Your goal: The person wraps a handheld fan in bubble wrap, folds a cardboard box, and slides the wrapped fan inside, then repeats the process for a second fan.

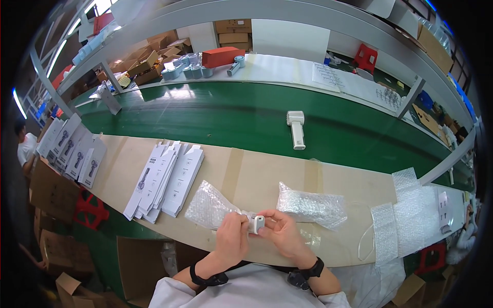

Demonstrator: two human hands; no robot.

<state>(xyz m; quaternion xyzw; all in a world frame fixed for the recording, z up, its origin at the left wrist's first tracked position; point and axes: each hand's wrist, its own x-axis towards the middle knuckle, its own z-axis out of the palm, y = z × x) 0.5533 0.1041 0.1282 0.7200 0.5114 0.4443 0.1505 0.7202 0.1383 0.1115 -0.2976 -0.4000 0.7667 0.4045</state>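
Close in front of me, the rounded end of a white handheld device (258, 223) sticks out of a clear bubble-wrap bag (207, 206). My right hand (284, 233) grips this end between thumb and fingers. My left hand (232, 237) is closed on the bag's mouth, right beside the device. The rest of the device is hidden by the bag and my hands. To the right lies a filled bubble-wrap pouch (312, 206), its contents unclear through the wrap. A similar white device with a boxy head and a straight handle (296, 131) lies on the green conveyor belt (231, 110).
Flattened white printed cartons (163, 179) lie on the tan worktop (221, 161), left of the bag. More printed boxes (73, 151) stand at the far left. Bubble-wrap sheets (405, 220) are stacked at the right. A grey metal frame (257, 9) spans overhead. A person (26, 146) is at the left edge.
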